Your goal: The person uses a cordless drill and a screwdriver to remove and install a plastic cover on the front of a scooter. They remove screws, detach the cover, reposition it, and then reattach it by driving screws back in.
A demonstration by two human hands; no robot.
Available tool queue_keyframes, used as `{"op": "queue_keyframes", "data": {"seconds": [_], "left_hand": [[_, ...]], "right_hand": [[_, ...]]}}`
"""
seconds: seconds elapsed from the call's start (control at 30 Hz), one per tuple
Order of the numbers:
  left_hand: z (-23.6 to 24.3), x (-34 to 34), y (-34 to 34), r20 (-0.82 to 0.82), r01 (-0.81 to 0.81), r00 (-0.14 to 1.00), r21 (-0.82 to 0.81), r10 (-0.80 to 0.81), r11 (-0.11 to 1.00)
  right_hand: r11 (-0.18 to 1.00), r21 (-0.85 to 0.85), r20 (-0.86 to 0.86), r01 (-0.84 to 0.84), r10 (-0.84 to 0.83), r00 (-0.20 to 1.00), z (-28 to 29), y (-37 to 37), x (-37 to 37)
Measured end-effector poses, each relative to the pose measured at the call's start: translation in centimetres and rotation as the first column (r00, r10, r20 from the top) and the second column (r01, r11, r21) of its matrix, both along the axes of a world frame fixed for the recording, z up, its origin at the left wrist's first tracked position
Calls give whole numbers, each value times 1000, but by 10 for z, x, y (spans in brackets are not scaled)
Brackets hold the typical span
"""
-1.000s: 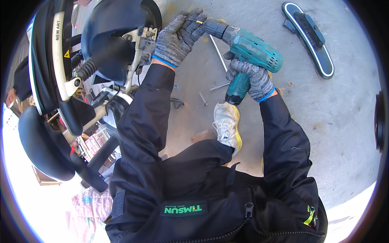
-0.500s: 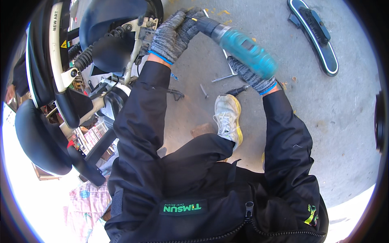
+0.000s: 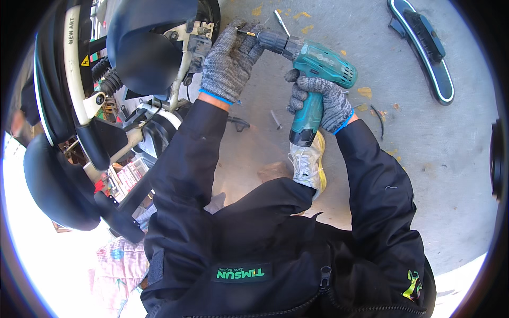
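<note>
A teal and black cordless drill (image 3: 324, 63) points left, its body level and its handle toward me. My right hand (image 3: 326, 98), in a grey knit glove, is wrapped round the handle. A slim bit (image 3: 248, 33) with a brass-coloured band sticks out of the black chuck. My left hand (image 3: 230, 63), gloved alike, has its fingers curled at the bit; their tips are partly hidden. Just left of that hand is a metal bracket (image 3: 200, 47) on the white-framed vehicle (image 3: 74, 63), close to a dark rounded fender (image 3: 151, 26).
A long black panel with a pale rim (image 3: 424, 50) lies on the concrete floor at the far right. A metal rod (image 3: 281, 22) lies beyond the drill. A bolt-like piece (image 3: 276, 120) and a black part (image 3: 238, 124) lie near my shoe (image 3: 307, 164). A black seat (image 3: 58, 185) is at left.
The drill has swung from a slant to nearly level, and its handle now shows. My right hand has moved slightly left with it. My left hand has shifted slightly right and stays by the bit.
</note>
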State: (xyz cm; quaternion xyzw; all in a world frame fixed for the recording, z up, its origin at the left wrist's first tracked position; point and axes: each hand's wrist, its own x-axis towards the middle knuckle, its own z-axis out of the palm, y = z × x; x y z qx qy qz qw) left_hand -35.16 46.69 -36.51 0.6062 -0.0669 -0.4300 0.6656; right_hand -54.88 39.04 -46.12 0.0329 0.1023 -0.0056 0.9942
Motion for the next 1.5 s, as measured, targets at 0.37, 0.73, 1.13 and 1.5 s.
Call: {"op": "queue_keyframes", "data": {"seconds": [0.37,0.73,1.13,1.5], "left_hand": [[47,33,58,649,-96,75,761,-757,642],[-28,50,61,575,-433,-184,680,-797,591],[-35,51,56,668,-360,-277,595,-691,719],[-27,58,57,648,-343,-228,645,-727,683]], "right_hand": [[997,-13,-3,76,-76,997,-17,16,50],[987,143,20,71,-74,997,-60,48,73],[980,176,33,90,-98,995,-64,54,82],[675,-608,64,417,-482,874,-75,79,104]]}}
